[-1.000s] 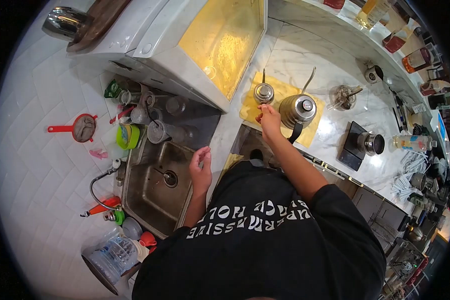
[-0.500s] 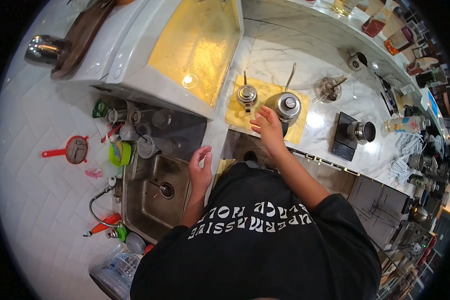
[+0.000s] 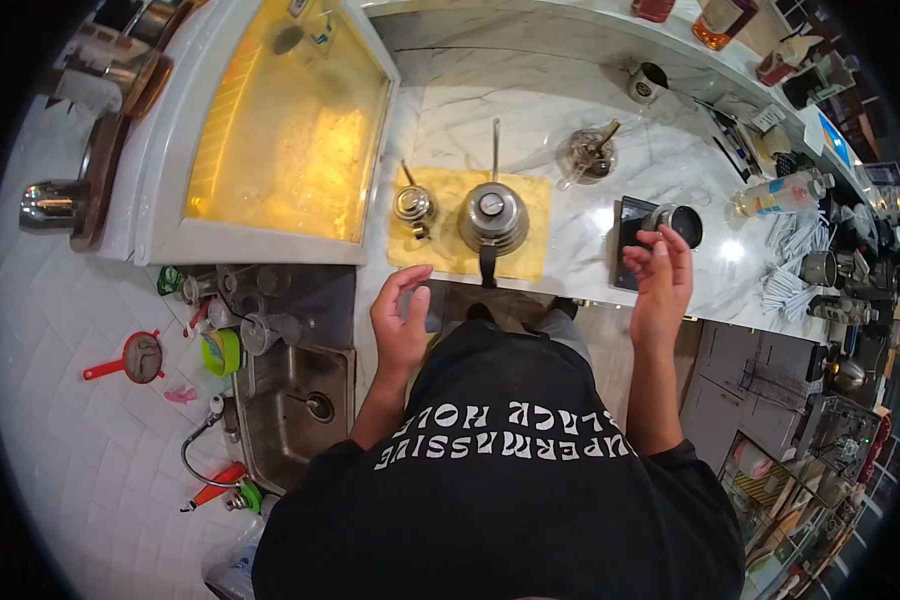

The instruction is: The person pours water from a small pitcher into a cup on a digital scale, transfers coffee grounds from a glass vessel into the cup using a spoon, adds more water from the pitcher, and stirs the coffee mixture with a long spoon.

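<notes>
My left hand (image 3: 400, 315) hovers at the counter's front edge, near the yellow cloth (image 3: 530, 200), with its fingers curled apart and nothing in them. My right hand (image 3: 662, 280) is raised in front of the black scale (image 3: 630, 235), fingers loosely bent and empty. On the scale stands a small metal cup (image 3: 682, 226), just beyond my right fingertips. The steel gooseneck kettle (image 3: 494, 218) rests on the cloth with its black handle toward me. Left of it is a smaller steel pot (image 3: 412, 204). A glass server (image 3: 588, 157) with a spoon-like stick in it stands behind.
The sink (image 3: 295, 410) lies at the left, with plastic cups (image 3: 260, 332) and a green container (image 3: 220, 351) behind it. A glass-fronted cabinet (image 3: 290, 130) borders the counter at the left. A plastic bottle (image 3: 785, 195) and white straws (image 3: 790, 290) are at the right.
The view has turned toward the right. My right hand has moved away from the kettle and small pot to the front of the scale. My left hand has shifted from beside the sink to the counter edge.
</notes>
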Demonstrator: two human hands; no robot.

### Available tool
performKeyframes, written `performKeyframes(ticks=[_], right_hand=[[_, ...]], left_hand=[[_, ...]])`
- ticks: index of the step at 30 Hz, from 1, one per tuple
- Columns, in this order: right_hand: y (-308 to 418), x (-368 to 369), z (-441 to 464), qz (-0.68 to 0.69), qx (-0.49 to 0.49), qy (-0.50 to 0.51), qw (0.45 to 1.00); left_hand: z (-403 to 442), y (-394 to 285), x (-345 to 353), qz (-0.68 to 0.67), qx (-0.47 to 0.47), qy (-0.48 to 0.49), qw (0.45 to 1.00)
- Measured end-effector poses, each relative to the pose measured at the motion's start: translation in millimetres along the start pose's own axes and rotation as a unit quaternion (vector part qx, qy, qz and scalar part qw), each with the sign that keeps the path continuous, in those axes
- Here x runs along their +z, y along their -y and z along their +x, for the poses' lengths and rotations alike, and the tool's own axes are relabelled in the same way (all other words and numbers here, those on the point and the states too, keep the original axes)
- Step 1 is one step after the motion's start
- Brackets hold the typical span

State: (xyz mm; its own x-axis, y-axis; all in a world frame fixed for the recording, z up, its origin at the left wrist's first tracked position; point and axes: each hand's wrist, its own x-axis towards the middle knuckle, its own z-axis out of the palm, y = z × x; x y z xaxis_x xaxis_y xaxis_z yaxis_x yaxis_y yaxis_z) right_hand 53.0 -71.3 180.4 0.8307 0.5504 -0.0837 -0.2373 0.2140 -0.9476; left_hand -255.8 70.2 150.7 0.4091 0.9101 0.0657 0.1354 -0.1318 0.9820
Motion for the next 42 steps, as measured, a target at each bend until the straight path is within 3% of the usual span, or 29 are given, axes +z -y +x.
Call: performKeyframes(ticks=[7,11,18,23,26,31,34,37,40,42], right_hand=[[61.8,-68.5,80.8,-0.043,-0.03,-0.024,0.998],[75.8,-95.3,118.1,-0.055,-0.024,-0.01,0.998],[56.4,-128.5,155.1,-0.073,0.028,0.029,0.997],[33.2,-149.1,170.3,-0.106,0.091,0.06,0.988],[31.1,-158.2,178.5,-0.119,0.103,0.065,0.985],[25.2,-170.8,193.8,-0.124,0.116,0.095,0.981],[24.6,-171.3,200.8,-0.137,0.12,0.104,0.978],[23.4,-167.7,205.4,-0.132,0.121,0.106,0.978],[18.1,-166.8,208.4,-0.129,0.122,0.102,0.979],[17.3,-164.4,207.2,-0.118,0.123,0.104,0.98]], left_hand=[[35.9,-34.7,119.9,-0.016,0.033,0.085,0.996],[60.5,-17.1,192.5,0.127,0.03,0.111,0.985],[103.0,51.3,286.6,0.214,-0.123,0.012,0.969],[128.2,127.7,303.4,0.207,-0.151,0.002,0.967],[137.6,65.9,315.3,0.211,-0.255,-0.082,0.94],[158.7,100.6,320.2,0.241,-0.158,-0.101,0.952],[170.7,121.5,310.9,0.256,-0.159,0.011,0.953],[164.8,109.9,316.3,0.246,-0.132,0.028,0.96],[157.6,109.6,318.7,0.038,-0.211,0.0,0.977],[152.4,100.9,321.7,-0.026,-0.226,-0.027,0.973]])
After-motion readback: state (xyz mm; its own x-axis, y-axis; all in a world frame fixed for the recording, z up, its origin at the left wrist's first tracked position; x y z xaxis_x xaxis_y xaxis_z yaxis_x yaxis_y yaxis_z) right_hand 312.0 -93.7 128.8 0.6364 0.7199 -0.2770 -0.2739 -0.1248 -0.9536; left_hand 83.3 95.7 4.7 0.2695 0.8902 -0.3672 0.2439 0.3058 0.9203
